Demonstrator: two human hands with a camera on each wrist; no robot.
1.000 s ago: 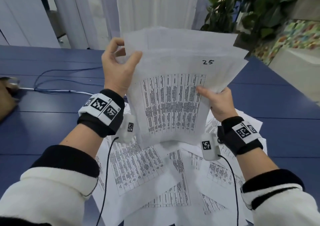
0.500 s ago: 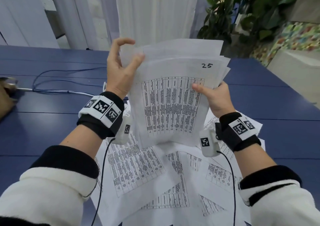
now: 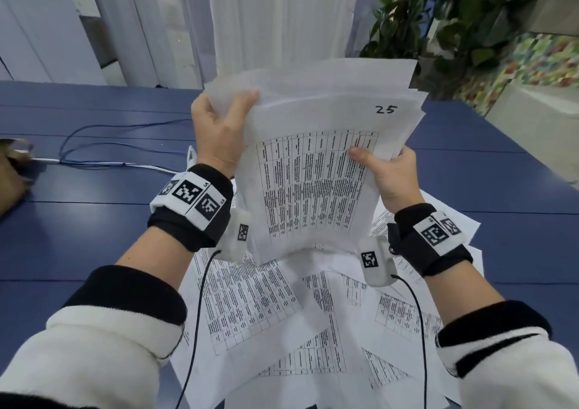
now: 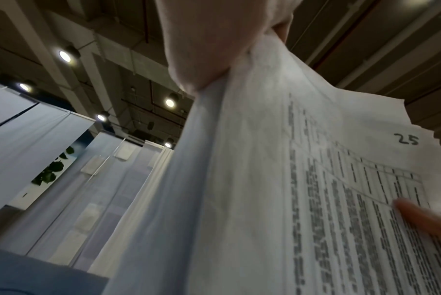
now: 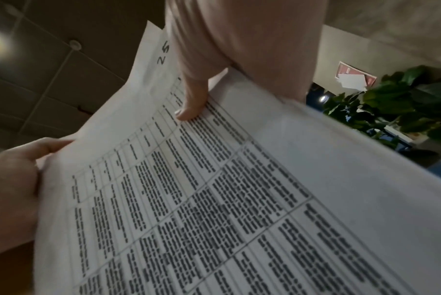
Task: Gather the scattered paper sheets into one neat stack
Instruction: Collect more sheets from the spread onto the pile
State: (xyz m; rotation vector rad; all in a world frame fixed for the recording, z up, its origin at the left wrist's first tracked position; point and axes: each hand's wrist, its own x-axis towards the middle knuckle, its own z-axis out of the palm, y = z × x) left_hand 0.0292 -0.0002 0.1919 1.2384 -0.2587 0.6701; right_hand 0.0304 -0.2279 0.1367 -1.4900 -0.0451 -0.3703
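The blue table [image 3: 94,236] bears loose printed sheets [image 3: 250,308], which lie overlapped and askew at its near edge. Above those sheets a held bundle of papers [image 3: 313,189] stands nearly upright, its front page marked "25", its top edges uneven. The left hand [image 3: 219,136] grips the bundle's upper left corner, thumb in front. The right hand [image 3: 391,177] pinches its right edge, thumb on the printed table.
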